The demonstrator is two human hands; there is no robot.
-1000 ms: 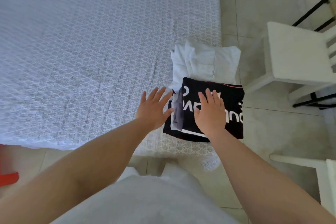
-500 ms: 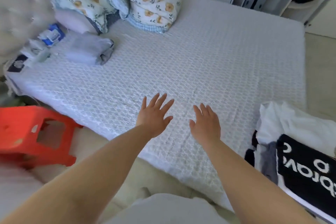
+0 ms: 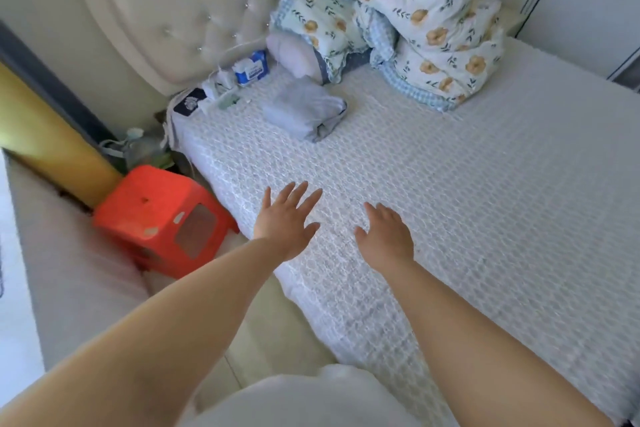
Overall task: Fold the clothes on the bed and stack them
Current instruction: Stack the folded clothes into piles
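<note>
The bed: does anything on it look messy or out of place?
Mostly tidy. The floral quilt is heaped against the headboard rather than spread flat, and small clutter, including a blue tissue pack, crowds that corner. A grey folded garment lies neatly nearby. Both hands are open and hold nothing.

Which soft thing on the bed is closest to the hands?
The folded grey cloth. It lies by itself in front of the pillow and the flowery quilt.

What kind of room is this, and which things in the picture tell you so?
Most likely a home bedroom. A bed with a white textured cover fills the view, a tufted headboard stands at its end, and a floral quilt is piled beside a pillow.
</note>
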